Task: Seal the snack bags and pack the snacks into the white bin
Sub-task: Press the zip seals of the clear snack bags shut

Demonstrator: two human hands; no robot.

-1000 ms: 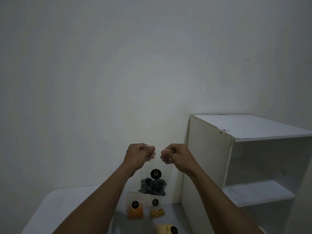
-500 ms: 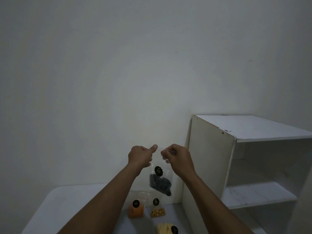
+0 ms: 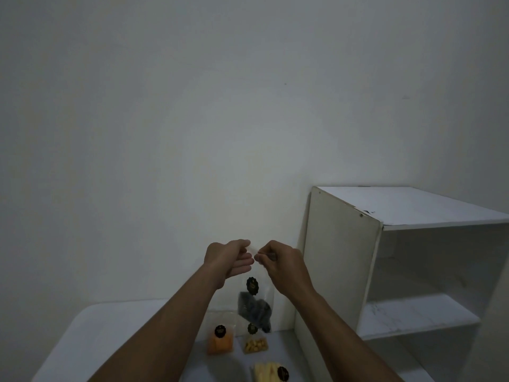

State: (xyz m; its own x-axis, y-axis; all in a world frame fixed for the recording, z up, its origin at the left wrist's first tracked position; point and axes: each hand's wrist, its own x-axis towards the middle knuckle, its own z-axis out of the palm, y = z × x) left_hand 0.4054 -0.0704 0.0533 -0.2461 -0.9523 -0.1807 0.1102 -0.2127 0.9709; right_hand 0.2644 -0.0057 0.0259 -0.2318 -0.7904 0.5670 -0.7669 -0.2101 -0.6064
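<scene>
A white table (image 3: 104, 334) with a rounded far-left corner fills the lower left of the frame, pushed against the wall. Three clear snack bags with black round stickers lie on it near the bottom centre: an orange-snack bag (image 3: 220, 341), just right of it a bag of small yellow pieces (image 3: 255, 344), and nearer the bottom edge a bag of pale yellow sticks (image 3: 271, 373). A white shelf unit (image 3: 341, 260) stands at the table's right, in the lower right of the frame.
</scene>
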